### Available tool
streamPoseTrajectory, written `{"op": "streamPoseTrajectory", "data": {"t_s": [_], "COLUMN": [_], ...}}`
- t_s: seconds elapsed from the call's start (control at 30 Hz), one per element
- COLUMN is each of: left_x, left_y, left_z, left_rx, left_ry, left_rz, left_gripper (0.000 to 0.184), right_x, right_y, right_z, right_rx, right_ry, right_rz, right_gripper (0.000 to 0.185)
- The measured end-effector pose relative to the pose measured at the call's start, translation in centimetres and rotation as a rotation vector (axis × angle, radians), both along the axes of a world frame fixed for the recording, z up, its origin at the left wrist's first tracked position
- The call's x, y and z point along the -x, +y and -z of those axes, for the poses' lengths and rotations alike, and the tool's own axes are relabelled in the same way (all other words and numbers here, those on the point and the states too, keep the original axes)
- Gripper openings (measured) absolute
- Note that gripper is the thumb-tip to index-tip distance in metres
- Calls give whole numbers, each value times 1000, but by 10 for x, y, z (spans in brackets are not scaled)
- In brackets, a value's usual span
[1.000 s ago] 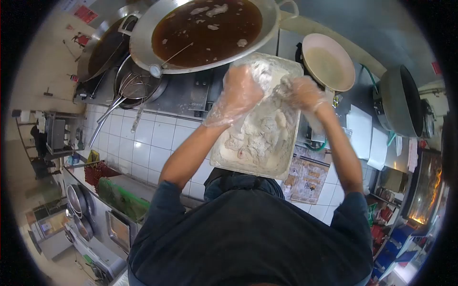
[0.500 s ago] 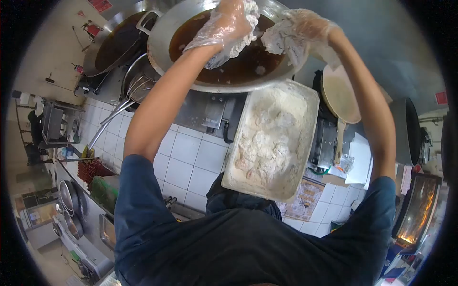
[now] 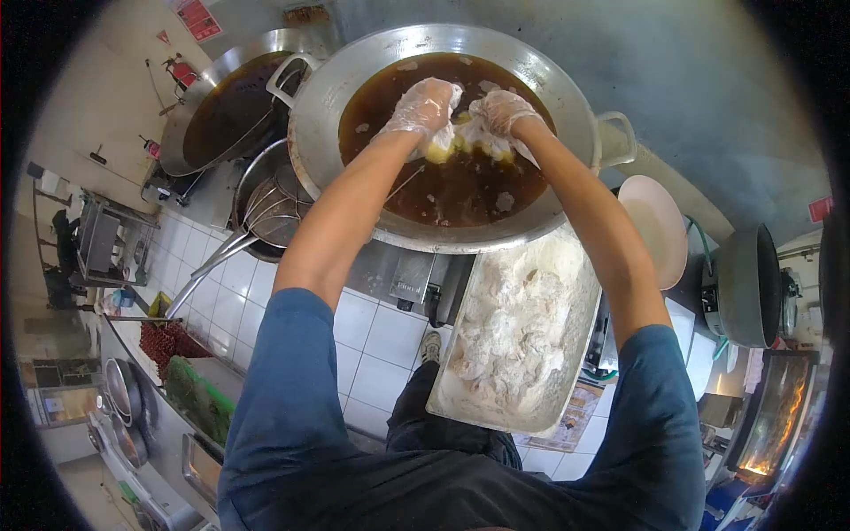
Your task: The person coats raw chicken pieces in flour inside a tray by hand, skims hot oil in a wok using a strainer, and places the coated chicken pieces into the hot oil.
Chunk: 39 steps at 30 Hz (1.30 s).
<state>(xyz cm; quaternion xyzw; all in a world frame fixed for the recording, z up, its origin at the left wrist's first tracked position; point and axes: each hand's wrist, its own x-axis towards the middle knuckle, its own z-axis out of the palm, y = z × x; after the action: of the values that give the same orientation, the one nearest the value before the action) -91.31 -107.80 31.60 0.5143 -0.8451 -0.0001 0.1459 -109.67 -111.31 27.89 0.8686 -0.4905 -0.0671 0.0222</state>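
A wide metal wok (image 3: 567, 88) of dark brown oil (image 3: 460, 199) lies beneath both hands. My left hand (image 3: 427, 108), in a clear plastic glove, is closed round a white floured piece low over the oil. Facing it, my right hand (image 3: 506, 115), gloved too, grips another floured piece (image 3: 489, 142) at the oil's surface. Pale yellowish froth shows between the two hands. Below the wok, nearer my body, a rectangular tray (image 3: 443, 400) holds flour and several coated pieces (image 3: 522, 327).
A second wok (image 3: 190, 146) of dark oil stands at the left. Wire strainers (image 3: 270, 212) rest on a pot beside it. To the right are a pale round pan (image 3: 655, 230) and a large dark pan (image 3: 748, 283). Flames show in a glass-fronted unit (image 3: 775, 416).
From the tray, both hands have moved up over the wok with floured pieces, then down to the oil. Froth now shows between them. The view has shifted, showing more of the wok.
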Motion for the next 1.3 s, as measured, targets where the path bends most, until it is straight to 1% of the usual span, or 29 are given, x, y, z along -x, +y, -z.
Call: {"op": "streamPoseTrajectory", "data": {"t_s": [0.03,0.07,0.13,0.23,0.27,0.37,0.4,0.43,0.47,0.5,0.53,0.57,0.6,0.63,0.7,0.77,0.8,0.83,0.87,0.9,0.93,0.97,1.0,1.07,1.1,1.13,1.23,1.27,1.3], "left_x": [-3,-8,-18,-33,-40,-64,-58,-72,-73,-76,-75,-65,-77,-46,18,27,30,43,52,63,83,98,111,112,114,115,118,116,120], "left_y": [-4,-5,-19,-11,-12,-24,14,-4,19,23,26,48,27,96,237,271,289,306,325,331,346,361,368,372,368,365,347,343,335], "left_z": [7,9,22,18,16,20,-23,-6,-39,-57,-74,-111,-108,-137,-199,-150,-127,-95,-42,7,40,71,132,236,270,286,268,266,268], "left_rx": [16,34,50,38,32,85,61,182,237,246,250,307,49,-4,-120,-213,-248,-172,-310,-313,-781,-740,-562,-397,-409,-425,-393,-413,-469], "left_ry": [11,22,66,58,-25,-166,-142,-96,-26,-24,-24,-165,-57,69,322,454,518,401,599,491,326,204,164,88,63,37,-42,-68,-83], "left_rz": [7,15,24,-50,-45,-106,-190,-238,-201,-287,-371,-189,-301,-244,-131,139,274,265,247,346,-3,-153,-205,-221,-191,-168,-90,-69,-53], "left_gripper": [17,17,18,17,16,17,18,17,17,17,17,18,21,18,13,19,21,16,19,25,30,28,27,26,27,27,28,28,27], "right_x": [2,-2,-11,-1,1,18,21,26,34,54,99,92,117,143,135,176,174,172,175,182,189,192,192,175,162,155,139,133,128], "right_y": [-4,8,45,25,23,9,25,37,53,65,42,92,121,148,264,299,330,356,362,368,365,358,351,332,318,311,295,295,291], "right_z": [8,-5,-53,-26,-22,-2,-19,-39,-58,-67,-57,-109,-124,-131,-168,-126,-101,-72,-37,5,58,114,161,227,249,267,307,283,228], "right_rx": [1,-42,-114,8,57,40,155,150,136,286,373,207,221,232,-224,-208,-292,-364,-416,-467,-385,-306,-261,-188,-157,-132,31,-130,-289], "right_ry": [-54,-65,-89,-39,80,-216,21,70,118,44,62,179,-66,-313,-717,-615,-698,-778,-649,-519,-448,-381,-335,-268,-233,-199,-220,-130,-33], "right_rz": [14,33,76,59,16,288,187,211,235,216,-67,117,-15,-131,322,75,228,379,385,393,307,226,215,131,53,-29,28,54,79], "right_gripper": [24,25,27,29,29,23,24,25,27,31,35,30,27,25,29,35,35,35,32,30,30,30,27,24,24,25,29,28,29]}}
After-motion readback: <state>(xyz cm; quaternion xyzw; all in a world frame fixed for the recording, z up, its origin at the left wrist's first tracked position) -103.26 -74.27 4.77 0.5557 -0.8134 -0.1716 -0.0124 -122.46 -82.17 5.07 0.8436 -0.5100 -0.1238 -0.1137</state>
